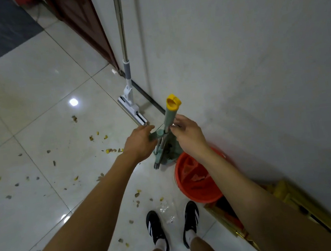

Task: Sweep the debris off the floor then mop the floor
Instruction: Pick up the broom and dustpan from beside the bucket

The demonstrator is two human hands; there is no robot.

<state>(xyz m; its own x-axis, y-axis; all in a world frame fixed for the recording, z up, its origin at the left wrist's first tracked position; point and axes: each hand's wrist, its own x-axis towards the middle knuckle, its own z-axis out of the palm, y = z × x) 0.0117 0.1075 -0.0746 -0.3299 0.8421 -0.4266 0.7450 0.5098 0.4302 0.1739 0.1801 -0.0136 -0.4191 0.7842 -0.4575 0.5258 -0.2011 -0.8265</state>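
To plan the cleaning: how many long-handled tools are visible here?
2. The mop leans on the wall corner; the green broom and dustpan set stands between both hands, beside the red bucket. None seems hidden.

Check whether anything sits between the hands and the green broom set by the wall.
Nothing visible does. The left hand already grips a green part of the broom set, and the right hand touches its handle below the yellow cap. The red bucket stands nearer the person, beside it.

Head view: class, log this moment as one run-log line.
left hand grips green handle | right hand touches broom handle | debris unswept | mop at wall
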